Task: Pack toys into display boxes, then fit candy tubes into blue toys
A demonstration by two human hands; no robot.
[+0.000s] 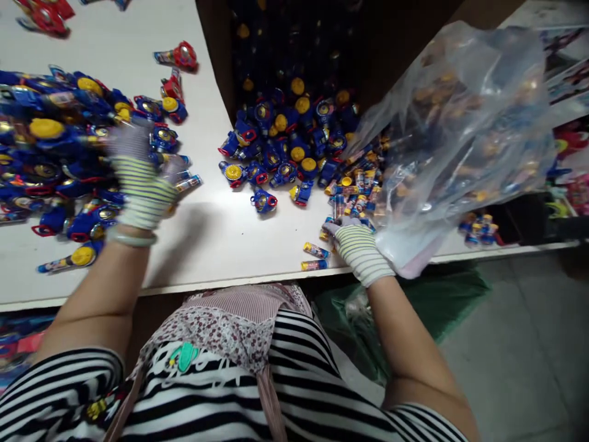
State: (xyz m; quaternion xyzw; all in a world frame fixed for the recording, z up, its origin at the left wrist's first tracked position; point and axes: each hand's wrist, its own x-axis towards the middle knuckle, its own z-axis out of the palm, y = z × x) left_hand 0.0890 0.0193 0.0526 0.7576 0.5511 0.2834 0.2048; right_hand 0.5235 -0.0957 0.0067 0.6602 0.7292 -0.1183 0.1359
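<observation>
My left hand [142, 175], in a striped glove and smeared by motion, is over the right edge of a big pile of blue toys [43, 169] with yellow discs. What it holds, if anything, cannot be made out. Small tubes with printed labels [188, 183] lie by its fingers. My right hand [359, 245], gloved too, has its fingers bent at the near edge of a heap of small labelled tubes [361, 184]. Its fingertips are partly hidden among the tubes. Two loose tubes [315, 250] lie left of it. Another heap of blue toys [280, 153] lies between my hands.
A clear plastic bag [460, 135] full of small items stands right of the tubes. Behind the middle heap, a dark open box [216, 55] holds more blue toys. Red toys [184, 56] lie at the back left of the white table [221, 245]. Green plastic [442, 301] hangs below the edge.
</observation>
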